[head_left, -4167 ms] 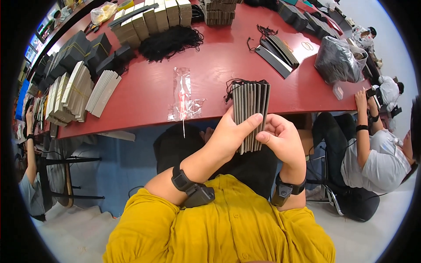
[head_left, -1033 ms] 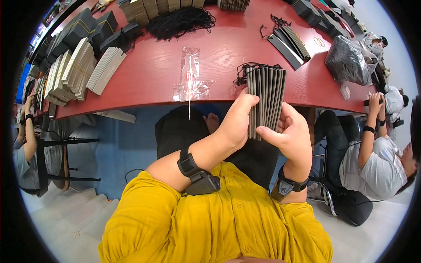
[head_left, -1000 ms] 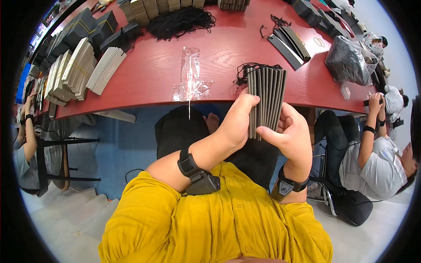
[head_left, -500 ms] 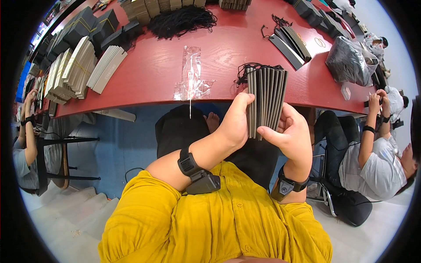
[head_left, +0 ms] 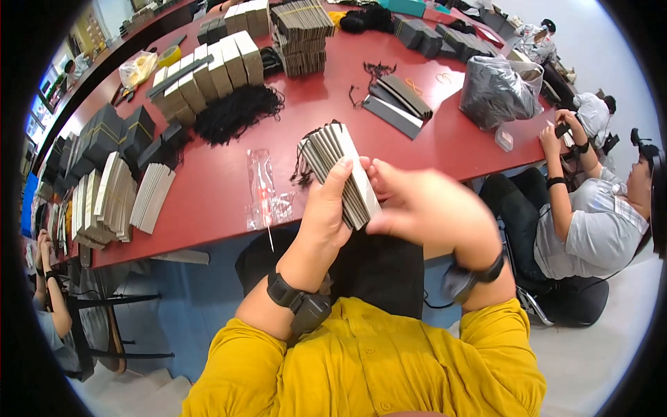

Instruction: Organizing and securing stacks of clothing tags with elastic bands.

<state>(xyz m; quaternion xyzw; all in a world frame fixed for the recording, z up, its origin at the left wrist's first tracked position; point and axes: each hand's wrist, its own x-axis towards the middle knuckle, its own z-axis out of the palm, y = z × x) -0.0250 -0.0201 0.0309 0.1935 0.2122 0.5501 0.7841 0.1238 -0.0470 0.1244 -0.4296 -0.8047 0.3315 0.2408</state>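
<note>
My left hand (head_left: 326, 208) is closed round a stack of long, narrow hang tags (head_left: 330, 156), grey with dark edges. Black cords (head_left: 303, 163) dangle from the stack's far end, and a pale tag face shows on its right side. At that right side is my right hand (head_left: 417, 208), its back blurred by motion. Its thumb and fingers are apart, with the fingertips close against the tags; whether they touch is hard to tell. On the table left of the stack lies a clear plastic wrapper (head_left: 260, 184) with a thin white stick poking out.
Bundled pale tags (head_left: 108, 201) and dark grey blocks (head_left: 104, 139) stand at left. Behind are a heap of black cords (head_left: 240, 111) and banded tag stacks (head_left: 300, 38). Loose dark tags (head_left: 396, 108) and a grey plastic bag (head_left: 500, 90) lie right. A co-worker (head_left: 590, 215) sits at right.
The view has turned, bringing more of the table's far side in. The tag stack now leans left, its side tag showing. My right hand has shifted off the stack's lower face to its right edge.
</note>
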